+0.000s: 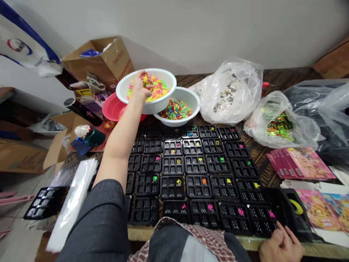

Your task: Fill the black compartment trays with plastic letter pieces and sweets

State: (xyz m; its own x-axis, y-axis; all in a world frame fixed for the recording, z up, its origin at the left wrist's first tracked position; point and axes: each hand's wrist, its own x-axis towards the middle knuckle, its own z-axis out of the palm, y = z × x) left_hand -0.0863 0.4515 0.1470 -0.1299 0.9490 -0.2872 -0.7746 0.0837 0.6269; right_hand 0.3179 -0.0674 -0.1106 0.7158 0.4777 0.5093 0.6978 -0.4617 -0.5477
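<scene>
Toy pieces (160, 87): small bright bits, pink, yellow and green, heaped in the white bowl (156, 106) in the upper middle of the frame, directly below the left hand (139, 87) and well apart from the right hand (282, 244).
Left hand: over that bowl, fingers curled and parted, yellow bits showing among them; I can't tell from here whether they are gripped.
Right hand: lower right of the frame, at the table's near edge; fingers bent and close together, a fingertip at the corner of the end tray (263, 226). I can't tell whether it pinches anything.
Pink piece (271, 214): on that end tray, just beside the right fingertips.
Second bowl (195, 109): partly overlapped by the first, on its right, with red, green and yellow bits inside.
Black trays (145, 211): in rows across the centre and lower middle of the frame, many with one bright piece near the upper right corner.
Red basin (111, 107): left of the white bowl and partly hidden by it.
Plastic bags (240, 109): upper right of the frame, filled.
Booklets (308, 163): pink, stacked at the right.
</scene>
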